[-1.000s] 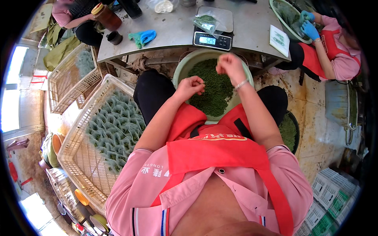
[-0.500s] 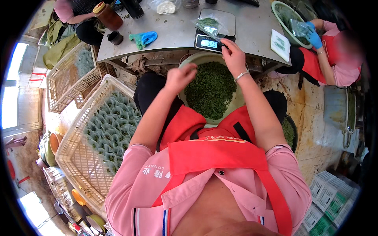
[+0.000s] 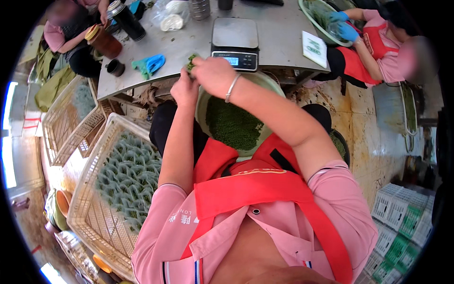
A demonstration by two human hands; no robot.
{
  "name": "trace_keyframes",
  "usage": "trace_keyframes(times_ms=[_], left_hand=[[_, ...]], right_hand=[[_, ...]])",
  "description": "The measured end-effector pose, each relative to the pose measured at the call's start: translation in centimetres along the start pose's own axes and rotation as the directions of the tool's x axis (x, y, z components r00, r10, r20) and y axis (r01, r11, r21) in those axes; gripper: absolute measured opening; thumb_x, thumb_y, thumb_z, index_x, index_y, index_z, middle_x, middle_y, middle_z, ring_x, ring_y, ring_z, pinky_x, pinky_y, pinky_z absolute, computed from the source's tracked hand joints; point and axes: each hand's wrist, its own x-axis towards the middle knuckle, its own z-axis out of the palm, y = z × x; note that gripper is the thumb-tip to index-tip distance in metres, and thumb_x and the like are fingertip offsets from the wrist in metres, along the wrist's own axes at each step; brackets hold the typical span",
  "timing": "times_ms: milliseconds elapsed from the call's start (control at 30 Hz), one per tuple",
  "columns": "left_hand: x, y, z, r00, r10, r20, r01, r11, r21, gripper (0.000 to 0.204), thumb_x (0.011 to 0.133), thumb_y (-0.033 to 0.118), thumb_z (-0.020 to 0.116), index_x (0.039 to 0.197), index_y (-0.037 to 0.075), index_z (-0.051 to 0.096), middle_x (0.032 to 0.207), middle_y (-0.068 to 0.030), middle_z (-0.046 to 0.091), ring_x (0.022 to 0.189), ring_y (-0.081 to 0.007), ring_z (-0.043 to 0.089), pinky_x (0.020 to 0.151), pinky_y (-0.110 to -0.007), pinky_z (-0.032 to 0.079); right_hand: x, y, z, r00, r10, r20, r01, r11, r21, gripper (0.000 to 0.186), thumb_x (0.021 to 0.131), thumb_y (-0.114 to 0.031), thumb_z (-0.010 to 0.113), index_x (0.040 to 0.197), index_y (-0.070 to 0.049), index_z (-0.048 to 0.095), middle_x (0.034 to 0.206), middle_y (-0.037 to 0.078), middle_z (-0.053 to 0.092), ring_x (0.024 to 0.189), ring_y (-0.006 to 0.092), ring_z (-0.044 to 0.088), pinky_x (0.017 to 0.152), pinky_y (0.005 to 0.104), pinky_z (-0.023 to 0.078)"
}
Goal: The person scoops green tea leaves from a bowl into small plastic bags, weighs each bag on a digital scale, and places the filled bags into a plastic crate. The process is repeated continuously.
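My left hand [image 3: 184, 90] and my right hand [image 3: 213, 75] are raised together at the table's front edge, left of the digital scale [image 3: 234, 42]. Both have closed fingers around a small green bundle [image 3: 192, 61], apparently the bag of green pieces, mostly hidden by my fingers. The scale has a steel plate and a lit display. Below my hands a pale green basin [image 3: 234, 123] full of small green pellets stands between my knees. To my left a plastic crate [image 3: 85, 203] holds many small clear bags [image 3: 127, 182] of green contents in rows.
The steel table [image 3: 279, 47] carries a blue cloth [image 3: 153, 64], dark cup [image 3: 116, 68], jars [image 3: 106, 45] and white board [image 3: 313, 49]. Co-workers sit at upper left [image 3: 61, 35] and right [image 3: 378, 52], the latter gloved over a basin. Other crates [image 3: 66, 118] stand around.
My hands rose and moved left from over the basin and scale, coming together. The bag left the scale plate and appears to be in my fingers. The view shifted slightly.
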Motion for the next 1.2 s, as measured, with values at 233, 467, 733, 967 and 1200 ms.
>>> trace_keyframes(times_ms=[233, 467, 733, 967, 1200], left_hand=[[-0.7, -0.1, 1.3, 0.911, 0.330, -0.249, -0.360, 0.929, -0.087, 0.049, 0.077, 0.027, 0.060, 0.121, 0.009, 0.048, 0.068, -0.0151, 0.062, 0.061, -0.0341, 0.061, 0.052, -0.043, 0.047], [-0.8, -0.2, 1.7, 0.915, 0.357, -0.189, -0.374, 0.926, -0.060, 0.057, 0.076, 0.026, 0.061, 0.126, 0.005, 0.044, 0.069, -0.0142, 0.062, 0.063, -0.0327, 0.061, 0.053, -0.042, 0.047], [-1.6, 0.2, 0.5, 0.973, 0.178, -0.145, -0.203, 0.962, -0.183, 0.056, 0.078, 0.035, 0.060, 0.128, 0.016, 0.045, 0.089, -0.0175, 0.065, 0.077, -0.0354, 0.063, 0.065, -0.043, 0.049], [-2.6, -3.4, -1.5, 0.989, -0.148, -0.025, 0.099, 0.766, -0.635, 0.053, 0.085, 0.050, 0.051, 0.118, 0.009, 0.055, 0.081, -0.0159, 0.067, 0.078, -0.0298, 0.065, 0.072, -0.037, 0.048], [-12.9, -16.6, -15.1, 0.831, -0.319, -0.455, 0.014, 0.830, -0.558, 0.045, 0.090, 0.041, 0.050, 0.117, 0.005, 0.054, 0.082, -0.0166, 0.067, 0.067, -0.0260, 0.065, 0.069, -0.036, 0.048]], right_hand=[[0.1, 0.9, 2.3, 0.956, 0.155, 0.249, -0.155, 0.988, -0.019, 0.017, 0.078, -0.014, 0.055, 0.091, -0.008, 0.065, 0.097, 0.010, 0.059, 0.084, 0.0279, 0.063, 0.069, 0.0385, 0.052], [-0.9, 0.4, 3.1, 0.954, 0.153, 0.258, -0.155, 0.988, -0.012, 0.022, 0.078, -0.013, 0.054, 0.094, -0.003, 0.066, 0.105, 0.013, 0.060, 0.088, 0.0276, 0.064, 0.073, 0.0379, 0.052], [-5.9, -0.4, -0.7, 0.996, 0.062, -0.065, -0.025, 0.890, 0.455, 0.030, 0.081, -0.012, 0.051, 0.109, -0.016, 0.060, 0.126, 0.010, 0.052, 0.094, 0.0280, 0.061, 0.076, 0.0362, 0.050], [-15.4, -0.9, 3.8, 0.882, 0.221, 0.416, -0.471, 0.439, 0.765, 0.023, 0.083, -0.007, 0.057, 0.106, -0.003, 0.061, 0.106, 0.010, 0.063, 0.072, 0.0157, 0.066, 0.064, 0.0249, 0.050], [-19.9, 0.6, 9.9, 0.829, 0.214, 0.517, -0.558, 0.388, 0.734, 0.027, 0.087, -0.007, 0.054, 0.113, -0.001, 0.059, 0.096, 0.006, 0.065, 0.071, 0.0111, 0.063, 0.065, 0.0231, 0.048]])
